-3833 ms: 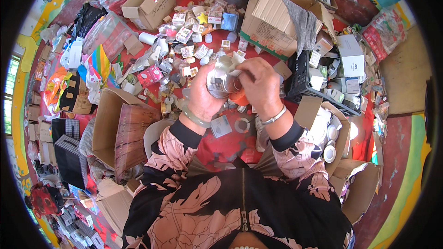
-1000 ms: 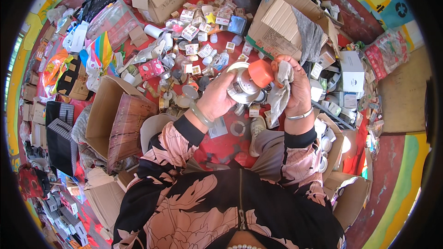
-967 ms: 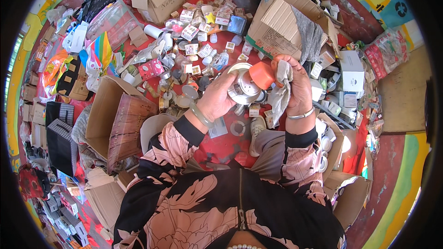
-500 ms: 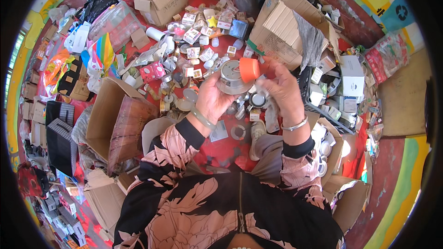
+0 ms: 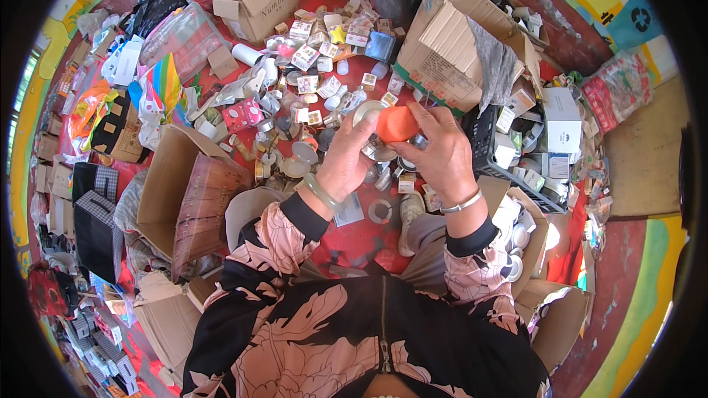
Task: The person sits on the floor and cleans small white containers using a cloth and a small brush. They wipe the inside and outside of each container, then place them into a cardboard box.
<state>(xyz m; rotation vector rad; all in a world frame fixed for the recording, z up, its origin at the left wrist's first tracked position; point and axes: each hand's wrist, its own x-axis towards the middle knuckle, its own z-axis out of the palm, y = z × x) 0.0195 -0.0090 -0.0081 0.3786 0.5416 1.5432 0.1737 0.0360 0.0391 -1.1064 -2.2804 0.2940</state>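
Over the middle of the pile, my left hand [image 5: 345,156] is closed around a silvery round metal part [image 5: 371,110]. An orange plastic cup [image 5: 397,125] sits against its right side; whether the two are joined I cannot tell. My right hand [image 5: 441,149] grips the orange cup between thumb and fingers. Much of the metal part is hidden behind the cup and my left thumb. Below my hands are small metal and white round pieces, among them a pale ring [image 5: 380,211] on the red floor.
Small printed boxes [image 5: 304,57] and mixed scraps lie ahead. A dark crate [image 5: 509,166] full of white boxes stands at right, with a torn carton [image 5: 450,51] beyond it. An open carton [image 5: 166,191] is at left; another carton [image 5: 258,4] stands at the far side.
My right hand has closed on the orange cup. The metal part has tilted, its perforated flat face turning out of sight, and the cup has moved slightly nearer to me.
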